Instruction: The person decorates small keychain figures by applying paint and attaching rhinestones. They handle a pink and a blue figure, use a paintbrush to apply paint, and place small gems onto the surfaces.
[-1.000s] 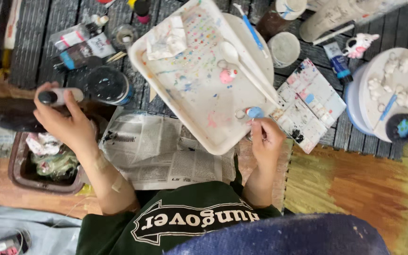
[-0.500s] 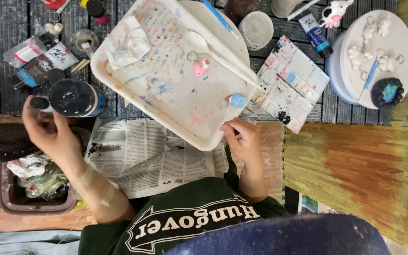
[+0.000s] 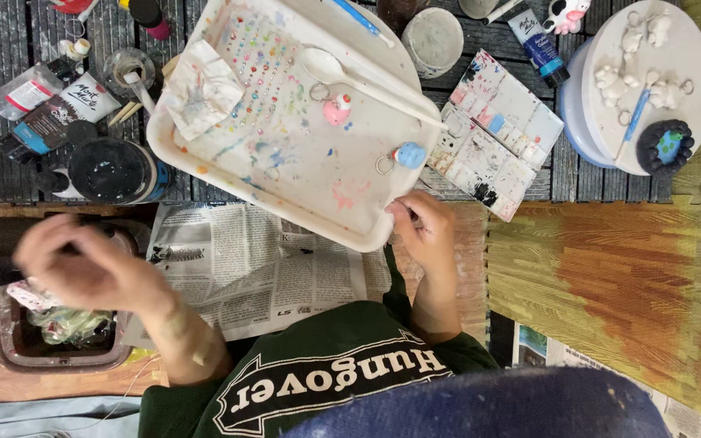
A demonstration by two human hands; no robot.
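- Two little painted figures with key rings sit on the white tray (image 3: pixel 229 174): a pink figure (image 3: pixel 337 109) and a blue figure (image 3: pixel 410 155), plus one white spoon (image 3: pixel 342 75).
- Right hand (image 3: pixel 425 229) pinches the tray's near edge, just below the blue one.
- Left hand (image 3: pixel 83 264) is blurred over the brown bin (image 3: pixel 6 345), can't tell its grip.
- Dark paint pouch (image 3: pixel 62 113), white label, left of the tray.
- Newspaper (image 3: pixel 261 272) is the free spot between the hands.

Left hand (image 3: pixel 83 264) motion-blurred, grasp unclear
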